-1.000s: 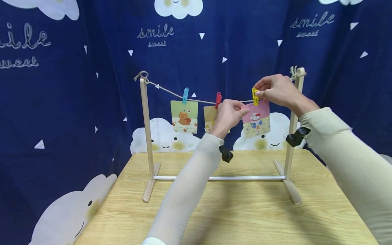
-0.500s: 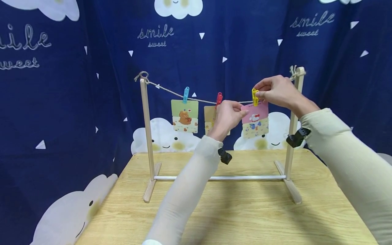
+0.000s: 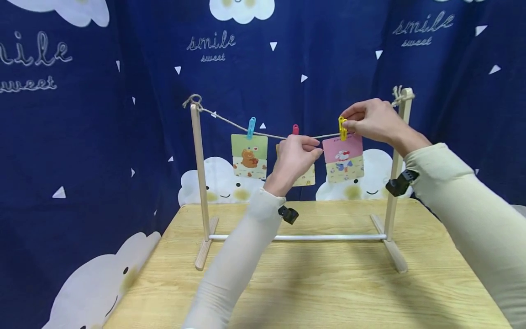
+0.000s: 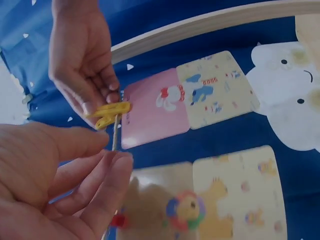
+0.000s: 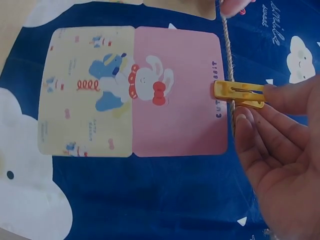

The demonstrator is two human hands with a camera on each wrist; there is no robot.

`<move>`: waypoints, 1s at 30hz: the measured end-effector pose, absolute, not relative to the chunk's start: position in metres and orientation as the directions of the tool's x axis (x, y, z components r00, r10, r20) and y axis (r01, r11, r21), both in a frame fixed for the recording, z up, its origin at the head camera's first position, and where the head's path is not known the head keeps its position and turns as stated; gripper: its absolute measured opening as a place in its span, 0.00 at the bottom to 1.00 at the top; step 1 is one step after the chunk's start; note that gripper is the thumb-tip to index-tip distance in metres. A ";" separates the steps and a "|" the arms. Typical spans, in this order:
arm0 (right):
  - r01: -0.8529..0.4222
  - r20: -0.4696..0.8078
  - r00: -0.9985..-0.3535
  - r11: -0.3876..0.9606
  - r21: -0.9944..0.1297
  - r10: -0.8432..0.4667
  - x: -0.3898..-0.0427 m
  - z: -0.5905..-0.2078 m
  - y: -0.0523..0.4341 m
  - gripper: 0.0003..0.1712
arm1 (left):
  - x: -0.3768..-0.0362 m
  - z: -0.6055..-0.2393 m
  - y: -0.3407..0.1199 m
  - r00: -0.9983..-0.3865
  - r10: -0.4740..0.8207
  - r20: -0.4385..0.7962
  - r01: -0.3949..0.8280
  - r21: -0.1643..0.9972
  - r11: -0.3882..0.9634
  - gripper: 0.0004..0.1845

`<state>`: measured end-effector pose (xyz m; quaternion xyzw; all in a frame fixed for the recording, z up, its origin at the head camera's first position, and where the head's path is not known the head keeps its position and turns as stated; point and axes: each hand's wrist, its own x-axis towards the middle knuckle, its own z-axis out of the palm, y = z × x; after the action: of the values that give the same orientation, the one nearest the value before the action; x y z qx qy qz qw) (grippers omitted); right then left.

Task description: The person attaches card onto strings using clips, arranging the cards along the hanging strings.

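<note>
We face a navy cloud-print curtain [image 3: 102, 137] behind a wooden surface [image 3: 312, 292] bearing a wooden rack [image 3: 197, 183] strung with twine [image 3: 230, 122]. We judge we're pegging the pink card [image 3: 343, 157]: our right hand [image 3: 371, 121] pinches the yellow clip [image 3: 341, 128] over its top edge on the twine, our left hand [image 3: 293, 157] pinches the twine beside it. Next calls for easing both grips off gently.

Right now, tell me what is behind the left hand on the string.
Behind the left hand hangs a yellow card, mostly covered. Only the tip of its red peg shows above the fingers. The card's picture is hidden in the head view.
</note>
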<state>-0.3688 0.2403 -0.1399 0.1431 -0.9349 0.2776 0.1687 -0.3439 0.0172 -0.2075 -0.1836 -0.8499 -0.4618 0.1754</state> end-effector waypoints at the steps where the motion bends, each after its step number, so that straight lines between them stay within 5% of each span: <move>1: -0.363 0.397 -0.901 0.807 -0.466 -0.176 -0.369 -0.140 0.241 0.27 | -0.344 -0.208 0.013 -0.869 0.163 0.466 0.479 0.716 0.508 0.13; 22: -0.364 0.403 -0.896 0.829 -0.424 -0.187 -0.369 -0.138 0.240 0.29 | -0.329 -0.245 -0.075 -0.874 0.308 0.376 0.483 0.608 0.630 0.15; 30: -0.409 0.522 -0.838 0.818 -0.405 -0.160 -0.354 -0.144 0.253 0.29 | -0.327 -0.260 -0.102 -0.885 0.302 0.353 0.458 0.553 0.696 0.15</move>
<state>-0.3538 0.2530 -0.1442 0.1541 -0.9227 0.2597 0.2396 -0.3270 -0.1015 -0.2602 -0.2083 -0.9132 -0.3297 0.1183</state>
